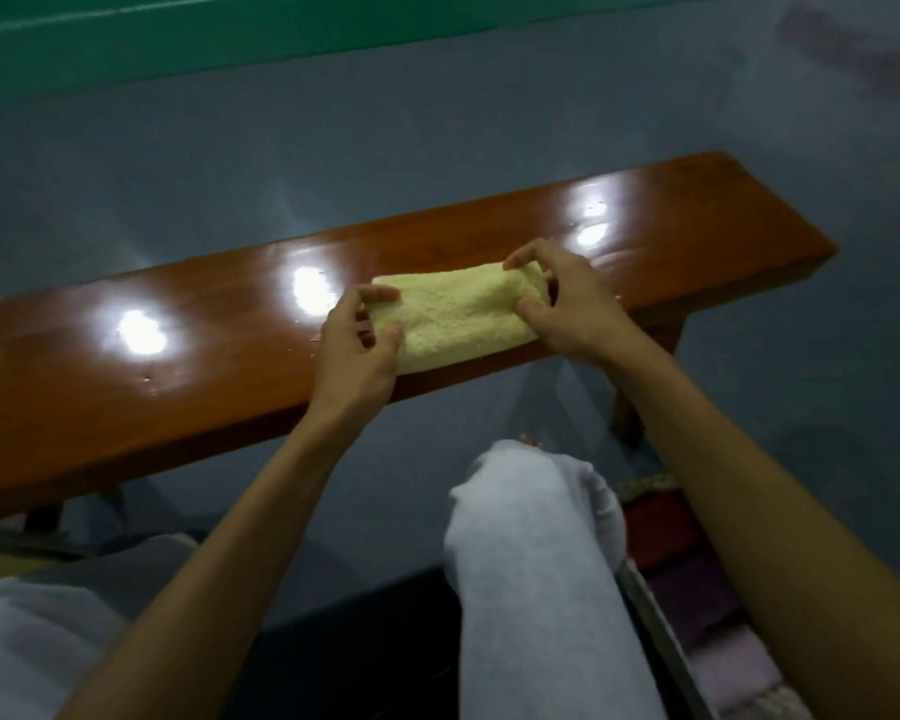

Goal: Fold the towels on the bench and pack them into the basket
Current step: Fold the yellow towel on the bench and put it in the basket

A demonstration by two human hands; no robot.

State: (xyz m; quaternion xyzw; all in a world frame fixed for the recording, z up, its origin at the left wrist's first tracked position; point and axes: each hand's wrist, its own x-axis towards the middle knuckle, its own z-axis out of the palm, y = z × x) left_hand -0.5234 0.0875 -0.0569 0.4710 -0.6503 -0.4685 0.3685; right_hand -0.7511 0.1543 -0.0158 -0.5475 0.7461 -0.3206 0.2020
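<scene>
Beside the knee (pixel 531 511), the basket (pixel 655 631) already holds folded towels (pixel 655 527). On the bench (pixel 178 366) the left hand (pixel 354 356) and right hand (pixel 567 309) each pinch an end of the yellow towel (pixel 463 314), folded small and flat; packing it looks like what remains

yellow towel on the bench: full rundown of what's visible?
The yellow towel is pale yellow with a nubby, terry-like surface, folded into a compact, thick oblong. It lies flat on the glossy brown wooden bench, near the front edge and toward the right end, its long side running along the bench. The left hand pinches its left end between thumb and fingers. The right hand pinches its right end, where the cloth bunches slightly. Nothing else touches it.
</scene>
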